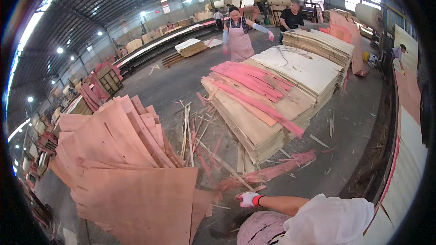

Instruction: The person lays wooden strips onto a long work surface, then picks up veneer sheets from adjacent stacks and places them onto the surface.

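My right forearm reaches in from the lower right, out of a white sleeve. My right hand (249, 199) wears a white and pink glove with a red cuff. It hangs over the floor beside the right edge of a pink-stained veneer sheet (141, 199); its fingers are too small and blurred to read, and no held thing shows. That sheet lies at the front of a fanned stack of pink veneer sheets (113, 131). A torn pink veneer strip (272, 171) lies on the floor just beyond the hand. My left hand is out of sight.
A tall pale veneer stack (254, 140) with loose pink strips (254, 102) on top stands ahead. Thin wood scraps (188, 131) litter the floor between the stacks. A person in a pink apron (239, 41) and a person in black (292, 20) stand beyond. A long veneer-covered bench (402, 163) runs along the right.
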